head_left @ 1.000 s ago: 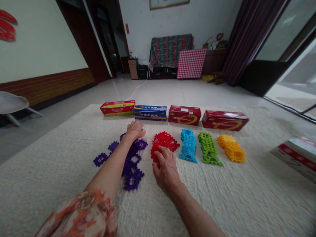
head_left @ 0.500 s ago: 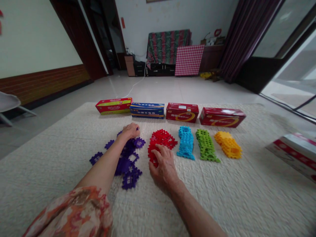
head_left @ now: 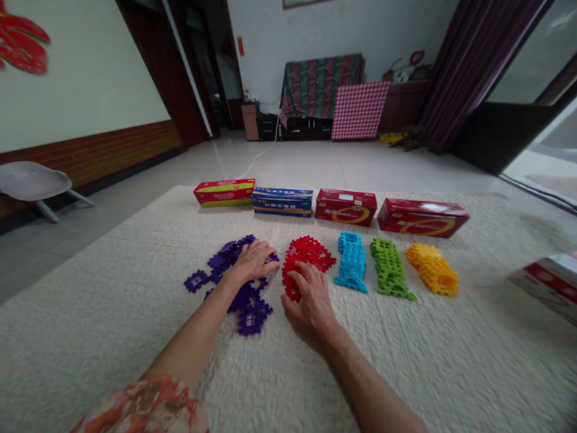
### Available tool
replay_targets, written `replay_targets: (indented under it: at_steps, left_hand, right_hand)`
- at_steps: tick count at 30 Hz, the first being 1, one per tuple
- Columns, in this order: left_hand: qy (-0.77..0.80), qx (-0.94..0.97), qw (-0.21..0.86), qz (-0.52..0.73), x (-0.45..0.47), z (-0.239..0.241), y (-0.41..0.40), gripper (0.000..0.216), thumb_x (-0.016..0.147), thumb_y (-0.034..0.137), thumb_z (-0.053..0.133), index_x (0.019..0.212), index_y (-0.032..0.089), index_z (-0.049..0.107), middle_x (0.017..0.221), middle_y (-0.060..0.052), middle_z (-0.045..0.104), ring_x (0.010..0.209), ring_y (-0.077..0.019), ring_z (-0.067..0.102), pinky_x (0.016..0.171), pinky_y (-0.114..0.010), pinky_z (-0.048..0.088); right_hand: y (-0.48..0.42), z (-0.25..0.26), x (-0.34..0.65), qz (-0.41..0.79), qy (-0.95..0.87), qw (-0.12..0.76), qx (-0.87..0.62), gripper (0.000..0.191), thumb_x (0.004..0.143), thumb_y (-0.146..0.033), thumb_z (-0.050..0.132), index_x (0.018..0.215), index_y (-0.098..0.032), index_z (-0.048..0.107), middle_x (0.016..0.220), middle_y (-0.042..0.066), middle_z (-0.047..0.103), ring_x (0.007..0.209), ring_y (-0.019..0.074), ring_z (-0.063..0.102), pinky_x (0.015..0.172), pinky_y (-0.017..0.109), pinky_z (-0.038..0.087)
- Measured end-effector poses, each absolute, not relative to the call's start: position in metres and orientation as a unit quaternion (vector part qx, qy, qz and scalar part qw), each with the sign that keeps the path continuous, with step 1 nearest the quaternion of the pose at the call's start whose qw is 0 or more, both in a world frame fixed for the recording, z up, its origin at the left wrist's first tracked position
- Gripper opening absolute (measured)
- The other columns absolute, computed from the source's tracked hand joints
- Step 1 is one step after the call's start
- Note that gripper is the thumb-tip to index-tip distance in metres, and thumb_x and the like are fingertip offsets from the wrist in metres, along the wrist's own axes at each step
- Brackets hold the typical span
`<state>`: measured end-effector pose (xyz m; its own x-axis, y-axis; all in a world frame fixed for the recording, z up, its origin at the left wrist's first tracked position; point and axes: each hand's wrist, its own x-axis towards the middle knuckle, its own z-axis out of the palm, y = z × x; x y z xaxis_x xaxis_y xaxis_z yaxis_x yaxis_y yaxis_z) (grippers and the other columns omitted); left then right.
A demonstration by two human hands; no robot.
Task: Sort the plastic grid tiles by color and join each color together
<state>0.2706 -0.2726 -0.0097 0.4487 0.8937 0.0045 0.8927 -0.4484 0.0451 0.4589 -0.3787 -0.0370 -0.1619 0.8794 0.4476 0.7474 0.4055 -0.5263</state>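
Observation:
Purple plastic interlocking building pieces lie in a loose, spread pile on the mat. Over the upper right of that pile rests my left hand, palm down, fingers stretched and apart. Just to the right, red building pieces sit in a rounded heap. My right hand touches the near side of the red heap, its fingers bent and the thumb held apart. Farther right are neat stacks of blue pieces, green pieces and yellow pieces.
Behind the pieces stand a red-and-yellow box, a blue box and two dark red boxes in a row. A white-and-red box is at the right. The pale quilted mat lies beneath. A chair stands at left.
My left hand has come back from the far edge of the purple pile and now lies flatter over it. My right hand stays at the red heap. The view has turned slightly left.

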Motion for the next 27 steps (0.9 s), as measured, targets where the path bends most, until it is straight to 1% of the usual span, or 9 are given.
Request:
replay_targets:
  at_steps: [3,6,10,12,15,18,20,23,27]
  left_hand:
    - [0.516,0.856,0.01,0.024,0.266,-0.011,-0.278,0.033,0.086,0.042,0.054,0.115,0.027,0.063,0.131,-0.005,0.057,0.128,-0.0267,0.042,0.101,-0.045,0.038]
    - [0.525,0.851,-0.005,0.018,0.259,-0.007,-0.28,0.029,0.083,0.033,0.056,0.11,0.023,0.065,0.127,-0.007,0.059,0.125,-0.0279,0.045,0.1,-0.046,0.039]
    - [0.544,0.837,-0.032,0.045,0.255,0.0,-0.294,0.04,0.082,0.021,0.051,0.122,0.022,0.06,0.136,-0.009,0.054,0.132,-0.0285,0.041,0.104,-0.046,0.038]
    - [0.529,0.845,-0.034,0.067,0.256,0.001,-0.309,0.04,0.085,0.023,0.049,0.124,0.022,0.06,0.139,-0.009,0.053,0.134,-0.0284,0.04,0.105,-0.046,0.038]
    - [0.481,0.873,-0.003,0.077,0.257,-0.001,-0.337,0.035,0.089,0.034,0.05,0.12,0.024,0.062,0.14,-0.01,0.052,0.136,-0.0298,0.038,0.107,-0.051,0.036]
    - [0.439,0.894,0.036,0.076,0.253,-0.007,-0.363,0.044,0.086,0.045,0.057,0.124,0.025,0.06,0.142,-0.01,0.051,0.138,-0.0319,0.035,0.109,-0.054,0.033]
    - [0.416,0.905,0.048,0.07,0.248,-0.012,-0.375,0.048,0.084,0.05,0.059,0.125,0.025,0.06,0.143,-0.01,0.05,0.14,-0.0331,0.033,0.109,-0.056,0.031]
    - [0.4,0.913,0.044,0.065,0.238,-0.016,-0.382,0.048,0.083,0.049,0.059,0.125,0.025,0.059,0.144,-0.011,0.05,0.14,-0.0333,0.032,0.11,-0.056,0.029]
    - [0.402,0.912,0.013,0.08,0.222,-0.019,-0.381,0.041,0.084,0.037,0.057,0.122,0.023,0.06,0.141,-0.011,0.052,0.14,-0.0322,0.034,0.111,-0.055,0.027]
  right_hand:
    - [-0.378,-0.037,0.459,0.09,-0.759,0.356,-0.538,0.044,0.074,-0.025,0.064,0.117,-0.019,0.061,0.137,0.013,0.05,0.13,0.0316,0.038,0.108,0.052,0.029]
    - [-0.377,-0.039,0.46,0.091,-0.758,0.352,-0.541,0.044,0.073,-0.025,0.064,0.117,-0.019,0.061,0.137,0.013,0.051,0.129,0.0322,0.039,0.107,0.053,0.029]
    - [-0.376,-0.041,0.459,0.084,-0.757,0.355,-0.541,0.043,0.075,-0.024,0.062,0.117,-0.018,0.06,0.137,0.013,0.051,0.128,0.0318,0.039,0.108,0.054,0.028]
    - [-0.376,-0.042,0.459,0.08,-0.758,0.36,-0.537,0.042,0.076,-0.023,0.061,0.118,-0.018,0.06,0.137,0.013,0.051,0.129,0.0315,0.039,0.108,0.053,0.028]
    - [-0.377,-0.043,0.46,0.079,-0.759,0.366,-0.532,0.043,0.076,-0.022,0.061,0.118,-0.019,0.059,0.137,0.014,0.051,0.128,0.0315,0.039,0.107,0.053,0.029]
    - [-0.376,-0.042,0.46,0.081,-0.757,0.366,-0.535,0.043,0.075,-0.022,0.061,0.118,-0.019,0.06,0.136,0.014,0.051,0.128,0.0319,0.04,0.106,0.054,0.029]
    - [-0.376,-0.041,0.46,0.08,-0.756,0.363,-0.539,0.043,0.075,-0.022,0.061,0.118,-0.019,0.06,0.136,0.014,0.051,0.127,0.0322,0.04,0.106,0.054,0.028]
    - [-0.377,-0.041,0.459,0.079,-0.757,0.36,-0.54,0.044,0.075,-0.021,0.061,0.119,-0.018,0.059,0.137,0.014,0.05,0.127,0.0319,0.04,0.107,0.054,0.028]
    - [-0.377,-0.04,0.459,0.08,-0.756,0.359,-0.542,0.044,0.075,-0.02,0.061,0.119,-0.018,0.06,0.137,0.014,0.05,0.127,0.0317,0.04,0.107,0.053,0.029]
